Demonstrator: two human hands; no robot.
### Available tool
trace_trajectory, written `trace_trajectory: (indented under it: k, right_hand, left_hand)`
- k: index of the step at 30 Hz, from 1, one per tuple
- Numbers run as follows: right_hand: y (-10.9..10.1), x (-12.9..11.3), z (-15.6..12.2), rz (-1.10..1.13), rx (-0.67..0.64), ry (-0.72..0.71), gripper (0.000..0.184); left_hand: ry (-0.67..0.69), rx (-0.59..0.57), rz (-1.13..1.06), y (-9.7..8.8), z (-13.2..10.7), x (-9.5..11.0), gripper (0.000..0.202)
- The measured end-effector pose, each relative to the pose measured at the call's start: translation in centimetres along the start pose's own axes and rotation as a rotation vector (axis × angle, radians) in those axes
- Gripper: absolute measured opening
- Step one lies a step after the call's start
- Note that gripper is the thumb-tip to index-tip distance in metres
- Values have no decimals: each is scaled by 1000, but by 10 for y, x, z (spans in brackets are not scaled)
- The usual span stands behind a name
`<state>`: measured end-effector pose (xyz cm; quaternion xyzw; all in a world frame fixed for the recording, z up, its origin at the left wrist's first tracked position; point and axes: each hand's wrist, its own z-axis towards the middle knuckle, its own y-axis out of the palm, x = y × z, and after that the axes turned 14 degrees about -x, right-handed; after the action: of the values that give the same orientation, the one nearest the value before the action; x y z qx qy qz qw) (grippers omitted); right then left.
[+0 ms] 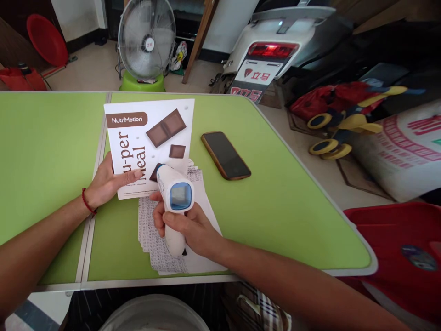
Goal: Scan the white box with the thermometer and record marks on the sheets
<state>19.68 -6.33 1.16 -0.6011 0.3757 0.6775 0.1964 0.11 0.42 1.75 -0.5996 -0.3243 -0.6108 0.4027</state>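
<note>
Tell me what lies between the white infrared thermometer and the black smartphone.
In the head view, the edge of a stack of printed papers and a strip of green tabletop lie between the white infrared thermometer and the black smartphone.

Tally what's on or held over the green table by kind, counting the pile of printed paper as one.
NutriMotion leaflet: 1
Pile of printed paper: 1
Smartphone: 1
Infrared thermometer: 1
Total: 4
</note>
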Motion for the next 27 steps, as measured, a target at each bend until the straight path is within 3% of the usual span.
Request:
trace_trajectory:
  k: [27]
  right_hand:
    - [2, -2, 3, 25, -2, 28, 11]
  left_hand:
    - [24, -24, 49, -2, 1, -1, 48]
